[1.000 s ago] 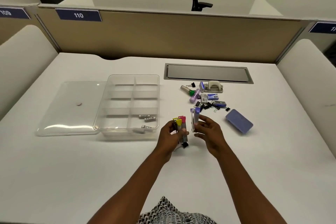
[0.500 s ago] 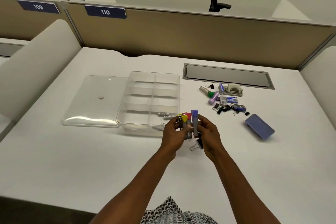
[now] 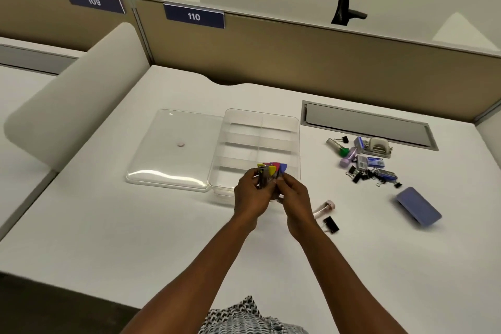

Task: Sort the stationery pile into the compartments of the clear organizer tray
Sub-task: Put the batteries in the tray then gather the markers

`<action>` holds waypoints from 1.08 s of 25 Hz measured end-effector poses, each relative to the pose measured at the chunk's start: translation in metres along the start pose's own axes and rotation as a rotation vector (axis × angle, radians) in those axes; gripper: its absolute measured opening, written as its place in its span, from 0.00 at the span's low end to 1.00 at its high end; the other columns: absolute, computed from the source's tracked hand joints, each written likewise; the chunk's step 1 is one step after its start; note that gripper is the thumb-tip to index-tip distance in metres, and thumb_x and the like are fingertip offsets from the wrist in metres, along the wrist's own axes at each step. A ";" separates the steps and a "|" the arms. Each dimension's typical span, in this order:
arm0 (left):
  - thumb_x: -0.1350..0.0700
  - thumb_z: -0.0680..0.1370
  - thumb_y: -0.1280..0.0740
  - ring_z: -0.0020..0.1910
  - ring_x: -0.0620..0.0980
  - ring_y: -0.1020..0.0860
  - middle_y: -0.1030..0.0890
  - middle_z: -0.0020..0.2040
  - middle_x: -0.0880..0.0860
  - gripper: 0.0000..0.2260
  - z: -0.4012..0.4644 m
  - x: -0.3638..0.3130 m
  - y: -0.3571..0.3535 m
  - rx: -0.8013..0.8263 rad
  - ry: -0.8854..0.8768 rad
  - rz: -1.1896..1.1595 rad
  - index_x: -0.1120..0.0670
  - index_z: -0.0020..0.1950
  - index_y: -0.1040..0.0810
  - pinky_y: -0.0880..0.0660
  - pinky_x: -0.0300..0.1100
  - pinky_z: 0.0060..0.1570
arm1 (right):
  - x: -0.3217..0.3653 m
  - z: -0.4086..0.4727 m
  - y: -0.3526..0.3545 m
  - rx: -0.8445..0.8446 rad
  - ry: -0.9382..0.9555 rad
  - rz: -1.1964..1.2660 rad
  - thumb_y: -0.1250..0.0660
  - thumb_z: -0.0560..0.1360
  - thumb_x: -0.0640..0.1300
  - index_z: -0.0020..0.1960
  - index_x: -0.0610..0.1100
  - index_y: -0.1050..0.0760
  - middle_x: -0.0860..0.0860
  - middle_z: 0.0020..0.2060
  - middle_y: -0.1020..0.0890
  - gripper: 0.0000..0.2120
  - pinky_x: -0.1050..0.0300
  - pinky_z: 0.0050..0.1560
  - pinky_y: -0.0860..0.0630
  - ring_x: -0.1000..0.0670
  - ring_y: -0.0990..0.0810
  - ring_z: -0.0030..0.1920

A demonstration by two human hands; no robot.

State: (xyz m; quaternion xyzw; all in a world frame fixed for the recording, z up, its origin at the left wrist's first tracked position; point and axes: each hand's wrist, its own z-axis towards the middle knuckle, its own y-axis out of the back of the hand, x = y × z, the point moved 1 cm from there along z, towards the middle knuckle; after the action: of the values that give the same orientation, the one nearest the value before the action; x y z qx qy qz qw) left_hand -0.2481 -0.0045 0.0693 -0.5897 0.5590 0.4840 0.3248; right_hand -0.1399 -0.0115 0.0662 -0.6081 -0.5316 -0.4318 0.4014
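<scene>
Nearest: two bare forearms reaching in over white desk (image 3: 135,238). Left hand (image 3: 253,192) curled round a bundle of highlighters (image 3: 269,172), grasping the barrels; right hand (image 3: 294,195) pinching same bundle from its right side. Caps showing at top: yellow, pink, purple, at least three, exact count hidden by fingers. Bundle held upright over near edge of clear organizer tray (image 3: 260,119).

Just right of right wrist, on desk: one black binder clip (image 3: 331,224), one pale pink tube-like item (image 3: 324,207), blurred.

Farther right: one flat purple-blue case (image 3: 418,206), lying tilted, apart from rest.

Tray: transparent, rectangular, rounded corners, split by dividers into two columns of long slots; contents near hands not readable. One clear lid (image 3: 173,149) flat on desk, touching tray's left side.

Stationery pile (image 3: 363,163) right of tray: black binder clips in a cluster, count unclear; two blue staple boxes; green-capped and lilac markers; one grey hole punch (image 3: 378,145).

Behind: one grey cable hatch (image 3: 368,123), tan partition with labels 109 and 110.
</scene>
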 end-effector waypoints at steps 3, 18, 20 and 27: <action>0.50 0.75 0.28 0.49 0.48 0.18 0.16 0.52 0.47 0.16 0.004 -0.008 0.010 -0.118 -0.032 0.049 0.49 0.62 0.23 0.19 0.42 0.48 | 0.010 0.004 -0.024 0.124 -0.032 -0.007 0.34 0.79 0.49 0.62 0.52 0.22 0.53 0.53 0.15 0.13 0.50 0.58 0.22 0.52 0.17 0.57; 0.69 0.73 0.34 0.64 0.48 0.25 0.24 0.67 0.51 0.30 0.047 -0.005 0.073 0.072 -0.040 -0.069 0.51 0.73 0.31 0.24 0.42 0.60 | 0.011 0.057 -0.064 0.066 0.112 -0.436 0.26 0.70 0.44 0.62 0.49 0.22 0.52 0.52 0.16 0.21 0.50 0.50 0.17 0.49 0.16 0.52; 0.72 0.74 0.38 0.64 0.48 0.26 0.25 0.68 0.52 0.29 0.054 -0.007 0.092 -0.025 -0.067 -0.059 0.54 0.73 0.31 0.26 0.38 0.58 | 0.014 0.060 -0.067 0.134 0.198 -0.690 0.26 0.70 0.46 0.63 0.49 0.24 0.54 0.51 0.17 0.22 0.55 0.51 0.20 0.52 0.18 0.50; 0.49 0.78 0.36 0.58 0.50 0.23 0.17 0.54 0.50 0.13 0.068 0.019 0.115 -0.073 -0.405 0.351 0.51 0.58 0.18 0.25 0.48 0.59 | 0.011 0.069 -0.099 0.424 0.380 -1.313 0.31 0.72 0.46 0.57 0.47 0.26 0.49 0.47 0.18 0.14 0.48 0.47 0.23 0.44 0.20 0.47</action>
State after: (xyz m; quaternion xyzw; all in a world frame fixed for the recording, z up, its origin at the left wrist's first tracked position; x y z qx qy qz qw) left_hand -0.3759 0.0327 0.0476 -0.3864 0.5584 0.6609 0.3197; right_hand -0.2307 0.0685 0.0587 0.0145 -0.7812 -0.5702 0.2538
